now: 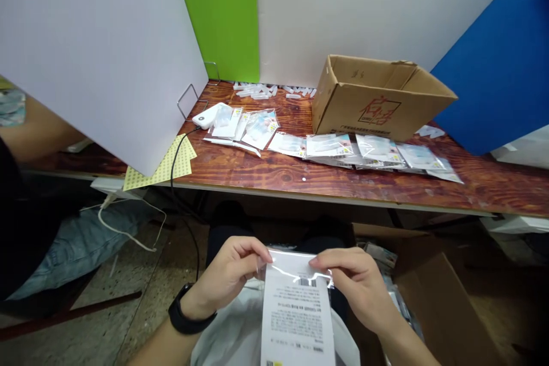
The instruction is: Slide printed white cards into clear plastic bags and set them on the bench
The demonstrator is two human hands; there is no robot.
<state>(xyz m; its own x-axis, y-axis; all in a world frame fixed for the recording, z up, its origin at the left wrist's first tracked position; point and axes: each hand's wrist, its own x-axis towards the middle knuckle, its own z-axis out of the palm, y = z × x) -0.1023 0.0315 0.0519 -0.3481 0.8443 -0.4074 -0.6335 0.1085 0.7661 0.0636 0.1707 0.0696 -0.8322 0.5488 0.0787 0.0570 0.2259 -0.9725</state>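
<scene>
Over my lap I hold a clear plastic bag [295, 320] with a white printed card inside, its text and barcode facing me upside down. My left hand [234, 269], with a black band on the wrist, pinches the bag's upper left corner. The upper right edge is pinched by the thumb and fingers of my right hand [355, 280]. Along the table's front lie several bagged cards [328, 146] in an overlapping row, with more bagged packs [261, 127] to their left.
A cardboard box [373, 114] stands at the table's back. Small white tubes [255, 90] lie behind. Yellow dotted sticker sheets [165, 168], a white device [212, 115] and its black cable are at left. An open carton [446, 303] holds packs below right. Someone sits beyond the left partition [98, 51].
</scene>
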